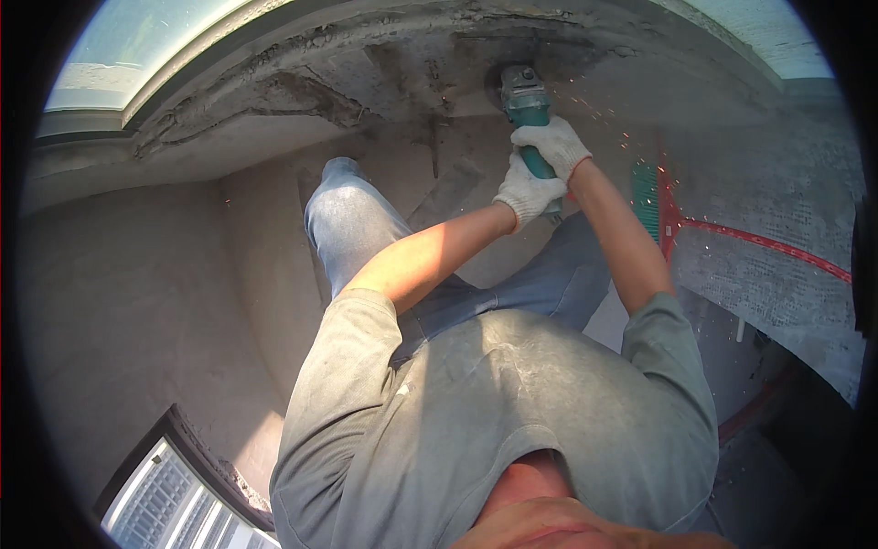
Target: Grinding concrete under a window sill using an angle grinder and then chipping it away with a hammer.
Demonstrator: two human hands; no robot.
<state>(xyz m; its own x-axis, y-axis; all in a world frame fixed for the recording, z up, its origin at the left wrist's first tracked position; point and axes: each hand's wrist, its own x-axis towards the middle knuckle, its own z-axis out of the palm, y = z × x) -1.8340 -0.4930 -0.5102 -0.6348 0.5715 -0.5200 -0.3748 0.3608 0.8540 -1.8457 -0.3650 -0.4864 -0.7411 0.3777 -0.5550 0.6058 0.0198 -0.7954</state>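
A teal angle grinder [529,112] with a grey metal head is held out ahead of me. Its dark disc meets the rough concrete ledge [402,73] below the window, and orange sparks [599,114] fly off to the right. My right hand [554,143], in a white knitted glove, wraps round the body just behind the head. Closer to me, my left hand [528,194], gloved the same way, is closed round the rear part of the tool. Much of the grinder's body is hidden under the gloves.
Window frames [128,114] run along the far edge. To the right stands a red broom [670,215] with green bristles, its red handle stretching right beside a grey printed sheet [768,265]. A bare plastered wall [137,274] is on the left. My jeans-clad knee [352,210] is near the ledge.
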